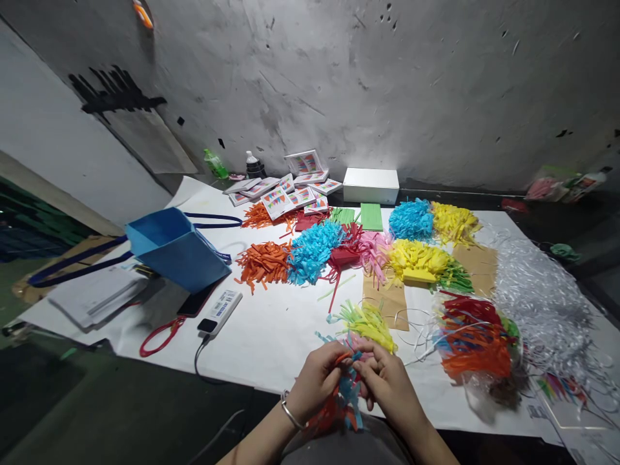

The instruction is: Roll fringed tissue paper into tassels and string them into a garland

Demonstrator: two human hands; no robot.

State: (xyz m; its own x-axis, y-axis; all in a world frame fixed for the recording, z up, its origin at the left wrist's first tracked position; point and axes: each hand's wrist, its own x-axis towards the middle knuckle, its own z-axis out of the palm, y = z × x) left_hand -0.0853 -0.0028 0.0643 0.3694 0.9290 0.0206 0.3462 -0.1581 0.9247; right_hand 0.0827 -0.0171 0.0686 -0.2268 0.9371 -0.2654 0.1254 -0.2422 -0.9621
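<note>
Both hands, the left hand (317, 381) and right hand (387, 381), pinch shut on a fringed paper bundle (345, 394) held between them above the table (271, 336) edge, whose thin strips could tear if tugged apart.

On the white table cover (271, 336), fringed paper heaps lie in orange (264, 261), turquoise (312, 248), pink (375, 248) and yellow (416, 258). Toward the left edge stands a blue bag (177, 248) with navy handles. Near the right edge lies a silvery-white ribbon heap (537, 290). The bundle (341, 387) in both hands mixes red, orange and blue strips.
</note>
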